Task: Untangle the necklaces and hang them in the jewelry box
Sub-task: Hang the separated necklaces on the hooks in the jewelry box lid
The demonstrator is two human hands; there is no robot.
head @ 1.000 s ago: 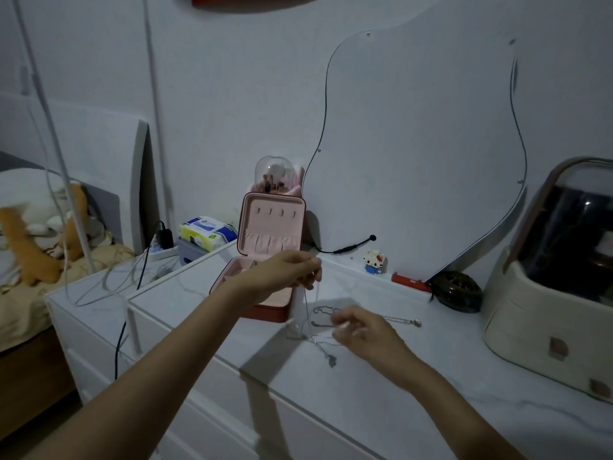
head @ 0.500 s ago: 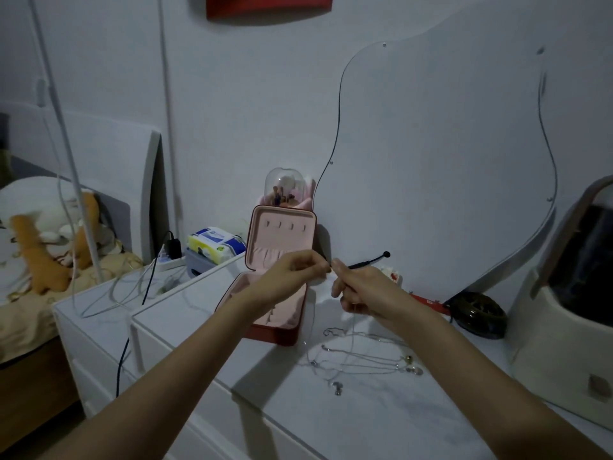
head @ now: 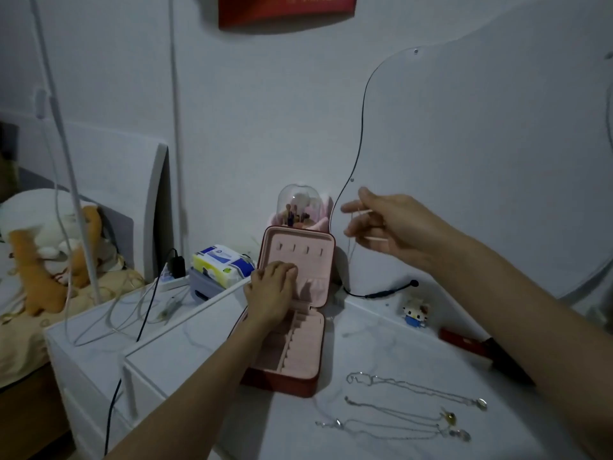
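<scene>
Far left: plush toy (head: 49, 247) on bed. Tissue pack (head: 221, 264) just left of jewelry box (head: 292, 330), which stands open on white dresser top (head: 199, 353), pink lid upright, four hooks across lid bare. My left hand (head: 270, 293) rests on lower lid, fingers curled against pocket edge; holding anything: cannot tell. My right hand (head: 388, 227) raised right of lid, fingers pinching thin necklace chain (head: 352, 247), chain dangling down. Remaining necklaces (head: 408, 410) lie near right on dresser top, chains partly overlapping. Small cat figurine (head: 414, 313) far right, by wall.
</scene>
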